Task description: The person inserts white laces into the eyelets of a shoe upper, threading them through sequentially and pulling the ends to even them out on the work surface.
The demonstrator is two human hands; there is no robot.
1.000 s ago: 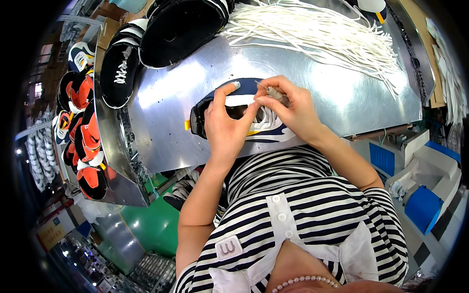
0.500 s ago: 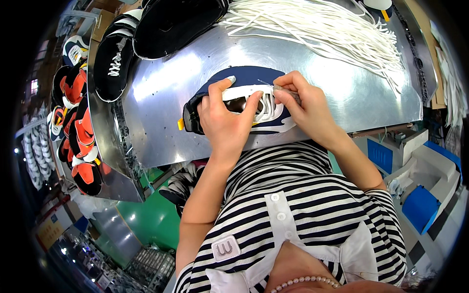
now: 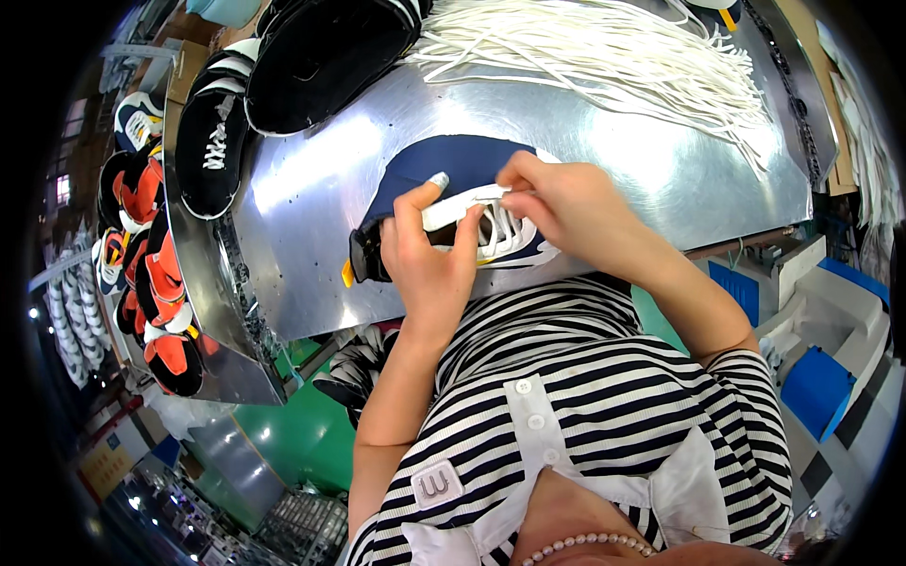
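On the metal worktop (image 3: pixel 302 226) lay a navy shoe upper (image 3: pixel 448 156) with white eyelet strip (image 3: pixel 449 208), white lacing (image 3: pixel 505 234), black heel (image 3: pixel 366 253) and yellow tab (image 3: pixel 347 274); the left hand (image 3: pixel 427 264) gripped it, fingers spread, while the right hand's (image 3: pixel 576 203) fingers pinched together at the strip, their hold hidden.

Bright light glares white off the table (image 3: pixel 311 278) toward its left and right edges, while dimmer surroundings bend and blur into a black fisheye rim.
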